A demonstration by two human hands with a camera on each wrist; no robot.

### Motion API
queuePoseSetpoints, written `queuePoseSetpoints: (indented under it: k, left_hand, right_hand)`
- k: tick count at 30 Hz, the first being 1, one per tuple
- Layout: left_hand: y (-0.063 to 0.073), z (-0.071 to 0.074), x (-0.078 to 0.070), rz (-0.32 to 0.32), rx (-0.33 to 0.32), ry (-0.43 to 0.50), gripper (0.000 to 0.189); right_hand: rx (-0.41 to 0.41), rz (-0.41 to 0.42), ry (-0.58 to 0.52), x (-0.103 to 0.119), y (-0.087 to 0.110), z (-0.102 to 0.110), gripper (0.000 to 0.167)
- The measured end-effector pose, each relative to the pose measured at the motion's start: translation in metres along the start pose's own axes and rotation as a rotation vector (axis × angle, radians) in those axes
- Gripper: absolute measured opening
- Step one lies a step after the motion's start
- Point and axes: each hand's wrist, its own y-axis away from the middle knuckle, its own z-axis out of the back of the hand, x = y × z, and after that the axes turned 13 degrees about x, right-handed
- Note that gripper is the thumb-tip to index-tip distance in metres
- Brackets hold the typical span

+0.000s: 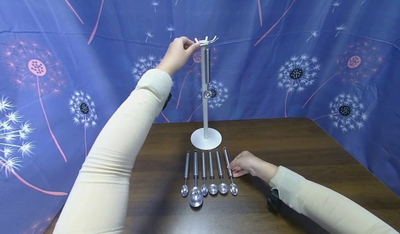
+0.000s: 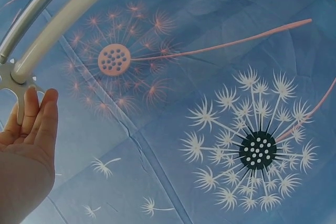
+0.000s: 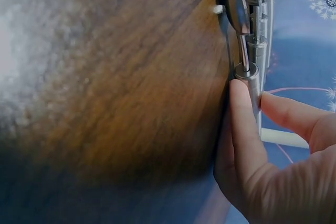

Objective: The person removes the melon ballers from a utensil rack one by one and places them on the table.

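My left hand [image 1: 178,53] is raised to the top of a white utensil stand [image 1: 205,112] and pinches one of its hooks [image 2: 20,106] between thumb and fingers. From another hook hangs a steel scoop [image 1: 207,65], its handle up and its small round head down beside the post. Low at the right, my right hand [image 1: 248,164] pinches the handle of a small oval steel scoop [image 1: 233,189], the rightmost in a row on the table. In the right wrist view, thumb and fingers sit on either side of that handle [image 3: 252,80], just below its neck.
Left of the held scoop lie several more steel scoops, handles pointing to the stand, among them a large oval one [image 1: 196,196] and a round one [image 1: 223,188]. The stand's round base [image 1: 200,143] rests on the brown wooden table [image 1: 265,136]. A blue dandelion-print cloth [image 1: 250,70] hangs behind.
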Motion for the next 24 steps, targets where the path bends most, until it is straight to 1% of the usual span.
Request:
queuePoseSetpoints:
  k: [5, 11, 18, 24]
  left_hand:
    - [-0.0008, -0.0001, 0.0007, -0.009, -0.007, 0.000, 0.042]
    - [-0.0006, -0.0004, 0.0005, -0.012, -0.010, -0.001, 0.042]
    - [-0.0006, -0.0005, 0.0002, -0.011, -0.021, -0.014, 0.042]
    - [-0.0005, -0.0012, 0.0013, -0.018, -0.028, -0.011, 0.041]
  right_hand:
    - [-0.014, -0.025, 0.008, 0.0035, -0.0020, -0.0012, 0.011]
    - [-0.025, -0.050, 0.007, 0.0050, -0.0036, -0.0009, 0.015]
    - [-0.004, -0.047, -0.013, 0.0022, -0.0057, 0.0004, 0.012]
    - [-0.001, -0.039, 0.004, 0.0019, -0.0042, 0.0003, 0.015]
